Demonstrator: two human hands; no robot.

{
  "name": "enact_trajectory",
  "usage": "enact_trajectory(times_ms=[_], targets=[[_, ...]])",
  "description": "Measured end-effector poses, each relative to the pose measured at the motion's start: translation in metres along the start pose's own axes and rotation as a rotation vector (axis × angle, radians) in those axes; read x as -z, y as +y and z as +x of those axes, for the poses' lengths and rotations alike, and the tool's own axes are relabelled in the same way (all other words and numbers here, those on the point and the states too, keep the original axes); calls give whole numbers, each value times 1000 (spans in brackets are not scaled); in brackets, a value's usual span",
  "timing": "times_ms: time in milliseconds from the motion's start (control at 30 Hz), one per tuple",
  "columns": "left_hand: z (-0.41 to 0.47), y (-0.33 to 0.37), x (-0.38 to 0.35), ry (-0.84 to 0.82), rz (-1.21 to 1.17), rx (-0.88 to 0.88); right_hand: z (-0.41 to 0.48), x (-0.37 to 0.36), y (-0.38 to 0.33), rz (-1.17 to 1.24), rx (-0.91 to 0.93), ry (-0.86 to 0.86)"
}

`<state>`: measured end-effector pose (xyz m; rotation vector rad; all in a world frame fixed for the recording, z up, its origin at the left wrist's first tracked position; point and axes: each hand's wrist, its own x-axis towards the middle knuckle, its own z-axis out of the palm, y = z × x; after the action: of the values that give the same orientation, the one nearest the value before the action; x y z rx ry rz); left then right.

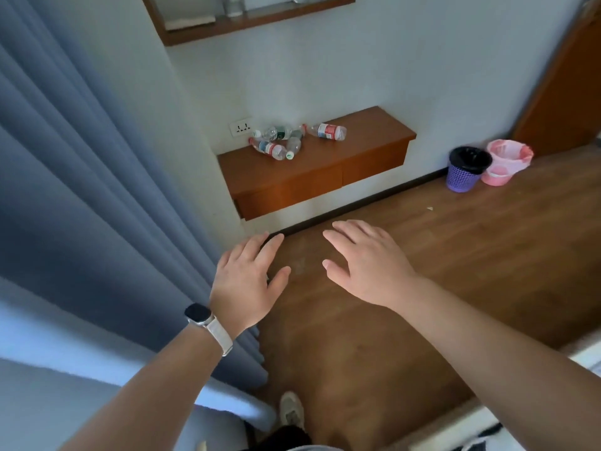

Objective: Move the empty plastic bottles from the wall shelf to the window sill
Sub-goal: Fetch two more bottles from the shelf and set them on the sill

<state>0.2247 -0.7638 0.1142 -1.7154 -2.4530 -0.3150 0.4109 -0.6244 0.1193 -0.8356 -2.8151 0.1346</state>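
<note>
Several empty clear plastic bottles lie on their sides on the brown wall shelf (pixel 357 148) ahead. One with a red label (pixel 327 131) rests nearest the wall on the right. One with a green label (pixel 276 133) and another red-labelled one (pixel 268 148) lie in a cluster to the left, with a small one (pixel 293 148) between them. My left hand (pixel 248 281), a watch on its wrist, and my right hand (pixel 364 262) hover open over the floor, well short of the shelf. The window sill is hidden by the curtain.
A blue curtain (pixel 81 190) hangs along the left. A purple bin (pixel 466 169) and a pink bin (pixel 505 161) stand on the wooden floor at the right wall. A wall socket (pixel 241 127) sits behind the bottles. A higher shelf (pixel 247 21) is above.
</note>
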Motion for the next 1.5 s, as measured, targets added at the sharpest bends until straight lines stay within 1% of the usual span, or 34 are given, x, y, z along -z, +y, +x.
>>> enact_trajectory(times_ms=[133,267,433,567,700,833,933,1167,1300,1400,1500], targets=[[55,-4,-15,-37,-26,-60,26,-1,18,-51,-52,-22],[120,-10,-31,-26,-17,-155,67,-1,39,-70,-158,-50],[195,-42,-61,-62,-80,-247,133,-6,66,-39,-243,-115],[252,-83,-76,-63,-113,-242,195,-15,77,-71,-264,-146],[298,-123,-89,-51,-108,-227,251,-22,73,-79,-279,-113],[330,-144,-93,-45,-118,-209,289,-29,78,-93,-272,-140],[350,-152,-97,-30,-119,-205,312,-30,88,-107,-271,-119],[400,-151,-115,-52,-86,-164,364,-46,130,-72,-261,-139],[435,-141,-131,-44,-27,-127,395,-57,166,-53,-183,-150],[465,-123,-140,-41,12,-99,421,-60,205,-36,-135,-154],[502,-91,-145,-42,-5,-76,448,-54,248,-9,-106,-152]])
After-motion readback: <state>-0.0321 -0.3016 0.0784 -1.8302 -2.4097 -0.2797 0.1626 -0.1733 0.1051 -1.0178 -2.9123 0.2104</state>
